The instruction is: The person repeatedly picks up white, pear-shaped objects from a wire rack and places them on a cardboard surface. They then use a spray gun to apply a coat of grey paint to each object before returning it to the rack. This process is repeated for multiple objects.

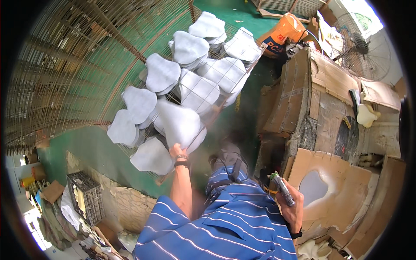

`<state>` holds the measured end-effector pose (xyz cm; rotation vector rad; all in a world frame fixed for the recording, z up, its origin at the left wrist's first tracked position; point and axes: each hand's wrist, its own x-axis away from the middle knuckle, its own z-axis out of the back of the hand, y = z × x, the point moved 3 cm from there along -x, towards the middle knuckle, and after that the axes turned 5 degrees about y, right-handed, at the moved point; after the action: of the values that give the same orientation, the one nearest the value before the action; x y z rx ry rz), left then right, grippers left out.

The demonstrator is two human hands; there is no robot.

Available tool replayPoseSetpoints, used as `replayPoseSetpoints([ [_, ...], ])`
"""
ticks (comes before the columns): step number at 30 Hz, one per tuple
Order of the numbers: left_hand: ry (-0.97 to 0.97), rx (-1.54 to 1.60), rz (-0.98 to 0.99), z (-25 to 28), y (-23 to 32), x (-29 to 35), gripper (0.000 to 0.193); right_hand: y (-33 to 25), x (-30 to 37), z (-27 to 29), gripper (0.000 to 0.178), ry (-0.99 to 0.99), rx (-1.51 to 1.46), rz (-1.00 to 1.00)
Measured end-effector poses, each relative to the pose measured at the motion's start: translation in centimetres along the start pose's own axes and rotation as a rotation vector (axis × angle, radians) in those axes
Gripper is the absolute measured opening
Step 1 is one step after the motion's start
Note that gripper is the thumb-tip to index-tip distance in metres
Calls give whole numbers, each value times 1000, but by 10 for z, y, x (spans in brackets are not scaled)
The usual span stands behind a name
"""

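Tall wire shelving (86, 65) fills the view from 9 to 11 o'clock, and a cardboard-covered bench (323, 108) stands across from it toward 3. Between them, toward 11 o'clock, a mesh tray (162, 178) carries stacks of whitish pads (162, 71); a round wire fan (362, 45) is at 2 o'clock and a dark crate (86, 197) at 8. The pale pad (181, 125) (blurred, so its outline is soft) is over the near part of the tray, on the 12 o'clock side of the left hand (178, 151). Its long axis runs roughly from 11 to 5 o'clock, the far end pointing to 11; whether it touches the stack beneath, I cannot tell. The left hand is nearly closed, pinching the pad's near edge. The right hand (293, 206), at 4 o'clock, is curled around a slim grey tool (284, 190), whose green end points to 11.
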<state>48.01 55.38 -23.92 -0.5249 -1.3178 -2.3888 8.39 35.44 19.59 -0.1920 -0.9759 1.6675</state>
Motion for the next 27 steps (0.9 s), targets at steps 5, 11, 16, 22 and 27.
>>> replayPoseSetpoints([
  [5, 594, -453, -242, 19, -3, 22, 78, 14, 14, -3, 51, 44, -48, -45],
  [11, 254, -804, -650, 29, 27, 41, 57, 28, 35, -4, 47, 144, -150, -107],
  [16, 85, -788, -228, 29, -9, 13, 45, 47, 58, -8, 45, 243, -263, -160],
  [22, 101, -829, -525, -3, 7, 2, 44, 56, 83, -8, 45, 427, -290, -232],
  [27, -408, -725, -818, -112, 59, 48, 41, 98, 107, -5, 49, 700, -340, -247],
])
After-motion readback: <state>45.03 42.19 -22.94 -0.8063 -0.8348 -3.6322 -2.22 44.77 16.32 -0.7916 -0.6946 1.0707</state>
